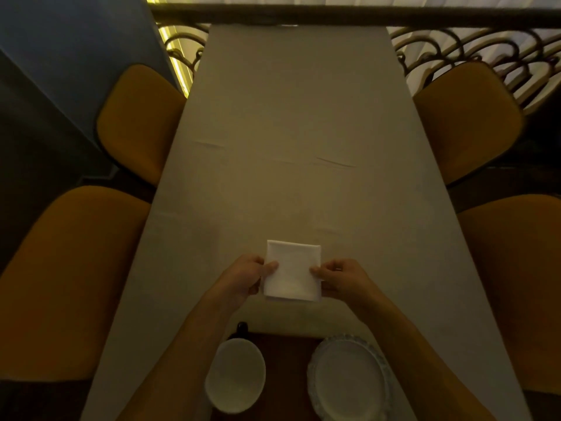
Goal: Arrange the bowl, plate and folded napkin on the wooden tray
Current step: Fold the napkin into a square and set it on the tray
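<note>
A white folded napkin (293, 268) lies flat on the tablecloth, a little beyond the dark wooden tray (287, 357). My left hand (247, 276) pinches its left edge and my right hand (340, 278) pinches its right edge. On the tray's left side sits a white bowl (235, 375). A white plate (349, 379) with a scalloped rim rests on the tray's right side. My forearms cross over the outer parts of the tray and hide its side edges.
A long table under a pale cloth (291, 147) runs away from me. Mustard chairs stand at the left (69, 284) and right (467, 120). A dark iron railing (334, 13) closes the far end. A small dark object (242, 328) sits behind the bowl.
</note>
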A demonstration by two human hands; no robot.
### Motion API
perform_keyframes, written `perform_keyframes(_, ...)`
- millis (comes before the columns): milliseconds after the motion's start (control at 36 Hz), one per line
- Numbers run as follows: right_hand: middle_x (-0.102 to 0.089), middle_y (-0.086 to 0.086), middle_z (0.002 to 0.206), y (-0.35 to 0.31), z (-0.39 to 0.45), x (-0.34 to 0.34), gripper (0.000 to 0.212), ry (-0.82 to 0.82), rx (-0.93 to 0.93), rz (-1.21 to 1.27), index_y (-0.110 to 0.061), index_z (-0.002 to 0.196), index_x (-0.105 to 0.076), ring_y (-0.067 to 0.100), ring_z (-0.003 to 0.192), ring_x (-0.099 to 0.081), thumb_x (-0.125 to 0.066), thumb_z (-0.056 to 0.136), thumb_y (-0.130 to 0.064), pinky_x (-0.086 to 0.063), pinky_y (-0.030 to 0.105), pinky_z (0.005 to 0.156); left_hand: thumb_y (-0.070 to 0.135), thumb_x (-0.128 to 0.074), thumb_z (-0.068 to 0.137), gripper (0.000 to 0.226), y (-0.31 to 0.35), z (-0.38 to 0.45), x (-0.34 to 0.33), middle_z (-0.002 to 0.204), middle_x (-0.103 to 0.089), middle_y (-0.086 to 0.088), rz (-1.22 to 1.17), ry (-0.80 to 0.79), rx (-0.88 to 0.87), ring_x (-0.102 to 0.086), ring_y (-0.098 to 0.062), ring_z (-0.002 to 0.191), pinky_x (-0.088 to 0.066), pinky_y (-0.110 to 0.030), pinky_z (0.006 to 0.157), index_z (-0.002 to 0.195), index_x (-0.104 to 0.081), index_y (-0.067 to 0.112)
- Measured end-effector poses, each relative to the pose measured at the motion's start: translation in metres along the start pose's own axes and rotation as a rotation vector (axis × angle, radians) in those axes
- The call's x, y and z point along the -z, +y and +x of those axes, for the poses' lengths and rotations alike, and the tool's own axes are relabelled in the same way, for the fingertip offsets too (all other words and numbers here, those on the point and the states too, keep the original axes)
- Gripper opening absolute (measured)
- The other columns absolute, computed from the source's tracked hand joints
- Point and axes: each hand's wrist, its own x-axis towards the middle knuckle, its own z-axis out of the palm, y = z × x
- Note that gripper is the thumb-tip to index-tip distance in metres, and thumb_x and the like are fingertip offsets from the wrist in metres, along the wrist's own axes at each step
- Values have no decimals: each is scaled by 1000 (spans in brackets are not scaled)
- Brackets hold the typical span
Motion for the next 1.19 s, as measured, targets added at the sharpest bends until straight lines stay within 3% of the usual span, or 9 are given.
perform_keyframes(278,-64,12,73,13,-62,0,18,6,85,195,-5,71,-56,18,67,-67,-73,79,-4,-56,28,58,23,-71,80,23,-18,-65,-9,98,-69,-17,-186,38,-38,-56,-29,87,-35,-43,76,95,-71,6)
perform_keyframes(444,-65,10,72,20,-102,1,17,13,101,225,-5,74,-56,19,71,-66,-73,79,-4,-56,27,60,13,-61,87,23,-29,-102,-16,97,-71,-14,-248,-31,-48,-68,-23,82,-56,-33,68,104,-68,-1)
perform_keyframes(583,-66,7,71,31,-125,4,15,26,94,245,-7,74,-58,17,72,-68,-72,79,-5,-56,28,61,15,-66,84,13,-42,-126,-18,98,-71,-14,-231,-44,-16,-63,-30,92,-47,-50,88,90,-74,7)
perform_keyframes(667,-66,8,72,38,-140,4,15,35,99,252,-7,74,-58,16,71,-67,-71,79,-1,-57,28,60,25,-71,78,15,-51,-137,-22,85,-70,-8,-136,-29,-26,-55,-26,81,-39,-41,74,85,-77,13)
perform_keyframes(750,-66,11,75,49,-153,5,15,51,88,242,-6,75,-58,19,74,-67,-70,80,1,-59,30,63,19,-64,87,15,-58,-153,-29,57,-62,9,-70,6,-54,-48,-9,51,-34,-25,52,92,-73,7)
perform_keyframes(806,-69,15,79,58,-162,6,13,70,75,231,-5,76,-60,21,77,-68,-71,79,0,-59,30,65,17,-62,88,14,-64,-164,-33,66,-64,7,-25,12,-72,-55,-5,54,-39,-18,47,91,-70,5)
perform_keyframes(889,-72,19,86,73,-174,5,12,102,41,185,2,85,-65,22,80,-72,-74,78,-4,-59,29,64,18,-64,87,10,-78,-178,-38,80,-68,0,-17,32,-72,-64,-14,74,-50,-21,58,79,-67,12)
perform_keyframes(972,-72,22,90,93,-183,2,23,131,13,159,7,93,-65,26,82,-72,-76,77,-7,-58,29,62,21,-67,85,10,-96,-186,-41,92,-73,-5,-22,40,-39,-69,-19,86,-57,-31,72,90,-71,13)
perform_keyframes(1194,-73,17,93,152,-192,-9,22,171,-119,182,-2,95,-65,23,81,-72,-77,77,-8,-57,31,60,17,-66,85,9,-149,-187,-48,80,-71,-3,59,71,9,-68,-14,72,-54,-23,58,78,-69,14)
